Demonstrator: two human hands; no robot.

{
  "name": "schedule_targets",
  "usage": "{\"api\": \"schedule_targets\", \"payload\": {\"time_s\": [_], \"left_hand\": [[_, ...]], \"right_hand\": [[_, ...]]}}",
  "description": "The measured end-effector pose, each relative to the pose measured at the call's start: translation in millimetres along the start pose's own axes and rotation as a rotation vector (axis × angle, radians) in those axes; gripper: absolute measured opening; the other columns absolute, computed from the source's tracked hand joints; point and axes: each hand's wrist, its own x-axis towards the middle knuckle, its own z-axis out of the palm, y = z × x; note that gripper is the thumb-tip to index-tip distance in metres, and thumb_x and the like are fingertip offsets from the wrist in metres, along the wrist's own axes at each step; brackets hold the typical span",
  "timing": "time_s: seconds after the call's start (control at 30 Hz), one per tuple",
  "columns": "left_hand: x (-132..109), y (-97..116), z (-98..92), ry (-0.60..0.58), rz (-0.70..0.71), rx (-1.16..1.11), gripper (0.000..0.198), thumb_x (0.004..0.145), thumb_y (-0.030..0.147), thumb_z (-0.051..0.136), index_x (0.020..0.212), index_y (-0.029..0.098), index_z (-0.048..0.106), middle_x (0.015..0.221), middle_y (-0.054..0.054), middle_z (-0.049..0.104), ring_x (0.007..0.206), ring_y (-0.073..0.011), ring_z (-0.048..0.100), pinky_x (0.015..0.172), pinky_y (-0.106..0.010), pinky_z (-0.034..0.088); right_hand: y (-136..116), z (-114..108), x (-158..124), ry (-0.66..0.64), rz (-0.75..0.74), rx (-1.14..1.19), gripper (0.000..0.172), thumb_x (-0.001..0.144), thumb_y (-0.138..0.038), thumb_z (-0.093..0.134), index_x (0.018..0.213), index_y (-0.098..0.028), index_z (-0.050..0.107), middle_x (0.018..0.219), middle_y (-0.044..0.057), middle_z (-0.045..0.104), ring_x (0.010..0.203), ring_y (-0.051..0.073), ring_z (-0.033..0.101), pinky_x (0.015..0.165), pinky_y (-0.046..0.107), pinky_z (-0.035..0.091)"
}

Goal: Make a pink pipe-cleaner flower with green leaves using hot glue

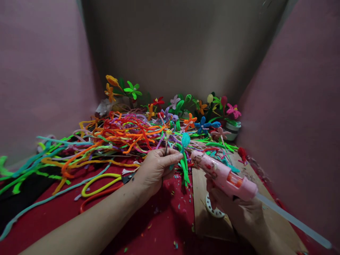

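In the middle of the view, my left hand (155, 166) is closed, pinching a turquoise pipe-cleaner petal (186, 141) between thumb and fingers. The same hand also holds a thin dark stem with a yellow tip (168, 133), which stands upright just left of the petal. My right hand (236, 209) is wrapped round the grip of a pink hot glue gun (223, 176). Its nozzle end points left, a short way right of the petal. A long translucent glue stick (294, 220) juts from the gun's back. Fingers of my right hand are partly hidden beneath the gun.
A heap of coloured pipe cleaners (119, 132) covers the red cloth (148, 226). Scissors with yellow and orange handles (101, 180) lie by my left forearm. Beneath the glue gun are a wooden board (203, 212) and a white spool (214, 209). Pipe-cleaner flowers (202, 124) stand behind.
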Motion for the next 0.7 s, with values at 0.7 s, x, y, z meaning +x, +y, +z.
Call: {"api": "schedule_targets", "payload": {"time_s": [0.7], "left_hand": [[-1.0,-1.2,-1.3,-0.009,-0.005,-0.009,0.02,0.065,0.023,0.069,0.063,0.015,0.051,0.041,0.011,0.03,0.035,-0.0011,0.018,0.037,-0.019,0.012]], "right_hand": [[-6.8,-1.9,4.2,-0.147,-0.131,-0.042,0.017,0.075,-0.029,0.061,0.089,-0.023,0.068,0.05,0.003,0.062,0.057,0.024,0.061,0.053,0.034,0.05]]}}
